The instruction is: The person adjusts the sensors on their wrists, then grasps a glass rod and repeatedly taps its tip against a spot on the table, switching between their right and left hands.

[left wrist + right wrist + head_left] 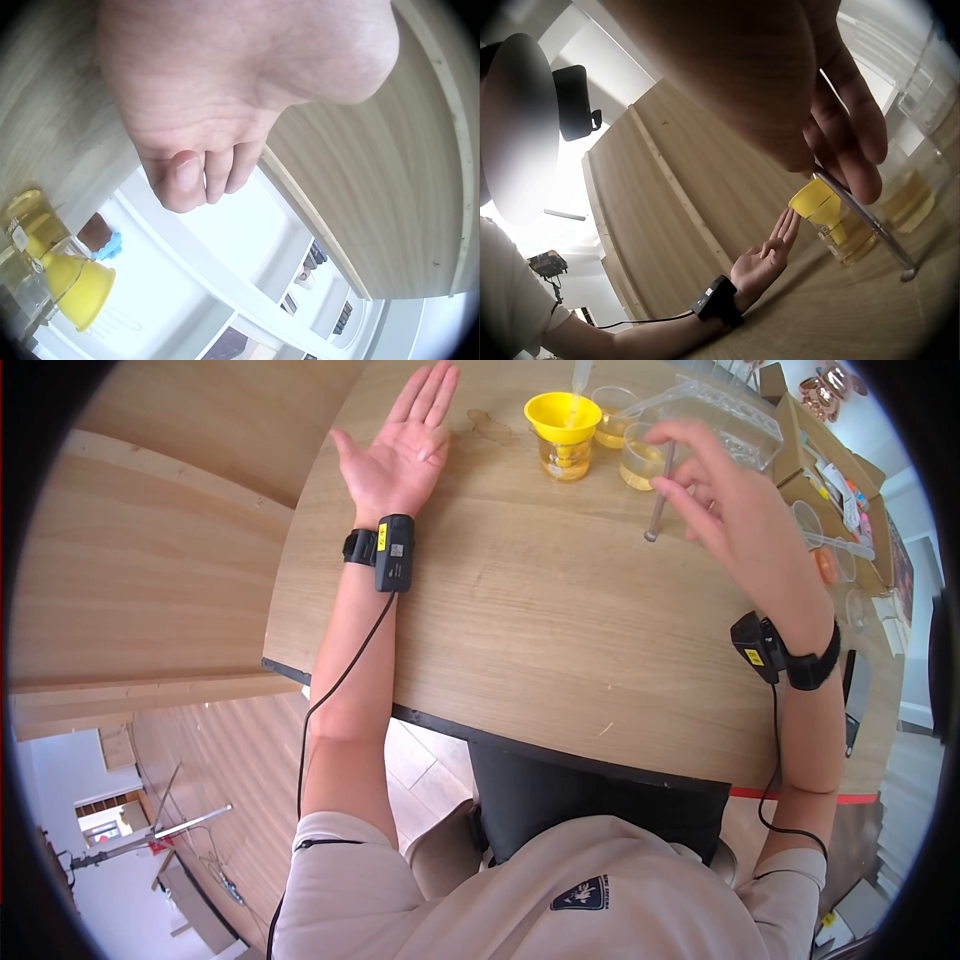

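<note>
My left hand (398, 460) lies palm up at the table's left side, fingers extended and holding nothing. With my right hand (735, 510) I hold a thin grey rod (870, 221), slanting down toward the tabletop, its small rounded end lowest. Left of that hand a yellow funnel (563, 415) sits in a glass beaker (565, 465) with amber liquid. A clear plastic dropper (581, 378) shows above the funnel. Close behind the rod stands a beaker of pale yellow liquid (638, 468), and another beaker of amber liquid (612, 428) is beside the funnel.
A clear plastic rack (735, 420) lies behind the beakers. At the right, a cardboard box (838, 485) holds small items, with clear cups (840, 560) in front of it. A wet mark (490, 426) shows on the wooden table (540, 630). A wooden panel (150, 560) stands at the left.
</note>
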A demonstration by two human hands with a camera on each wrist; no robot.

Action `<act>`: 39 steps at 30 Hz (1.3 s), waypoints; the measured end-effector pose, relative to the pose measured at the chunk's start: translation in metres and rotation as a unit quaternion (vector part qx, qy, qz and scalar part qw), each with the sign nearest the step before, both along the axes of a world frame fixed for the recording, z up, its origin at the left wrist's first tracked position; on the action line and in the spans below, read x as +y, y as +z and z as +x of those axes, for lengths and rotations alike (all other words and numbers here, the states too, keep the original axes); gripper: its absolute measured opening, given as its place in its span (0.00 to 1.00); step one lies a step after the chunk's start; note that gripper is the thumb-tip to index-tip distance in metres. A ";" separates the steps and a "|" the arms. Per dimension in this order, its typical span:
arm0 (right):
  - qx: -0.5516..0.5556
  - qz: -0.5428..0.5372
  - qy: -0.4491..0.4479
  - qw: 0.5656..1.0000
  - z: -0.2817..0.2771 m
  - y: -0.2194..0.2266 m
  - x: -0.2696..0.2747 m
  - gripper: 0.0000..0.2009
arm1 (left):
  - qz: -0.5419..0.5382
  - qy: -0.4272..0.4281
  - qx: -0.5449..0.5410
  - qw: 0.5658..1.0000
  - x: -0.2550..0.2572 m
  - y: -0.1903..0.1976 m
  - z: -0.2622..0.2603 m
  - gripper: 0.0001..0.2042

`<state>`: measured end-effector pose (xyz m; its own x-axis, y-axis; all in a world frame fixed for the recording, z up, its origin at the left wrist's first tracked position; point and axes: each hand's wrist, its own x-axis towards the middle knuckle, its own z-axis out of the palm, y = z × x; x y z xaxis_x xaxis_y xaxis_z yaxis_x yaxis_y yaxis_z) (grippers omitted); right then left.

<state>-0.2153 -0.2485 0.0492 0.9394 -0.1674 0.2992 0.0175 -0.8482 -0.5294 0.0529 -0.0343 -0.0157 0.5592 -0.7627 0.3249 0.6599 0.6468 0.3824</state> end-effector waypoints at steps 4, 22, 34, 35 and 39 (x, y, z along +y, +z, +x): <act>-0.010 0.002 0.003 1.000 0.000 0.000 0.001 0.17 | 0.001 0.005 0.017 1.000 -0.001 0.002 -0.003 0.56; -0.023 -0.021 0.028 0.999 0.001 -0.001 -0.001 0.17 | 0.001 0.000 -0.017 1.000 0.003 -0.008 0.011 0.56; -0.013 -0.006 0.029 0.999 0.000 0.001 0.001 0.16 | -0.042 -0.037 -0.021 0.998 0.003 -0.011 0.012 0.55; -0.005 0.000 0.024 1.000 0.000 0.002 0.001 0.15 | -0.041 -0.037 -0.021 0.998 0.003 -0.013 0.014 0.55; -0.001 -0.001 0.025 1.000 -0.001 0.004 0.002 0.15 | -0.069 -0.035 0.061 0.995 -0.001 -0.003 -0.003 0.53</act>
<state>-0.2161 -0.2466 0.0533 0.9461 -0.1199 0.3009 0.0604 -0.8473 -0.5276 0.0504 -0.0350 -0.0187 0.5483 -0.7538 0.3622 0.7409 0.6387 0.2077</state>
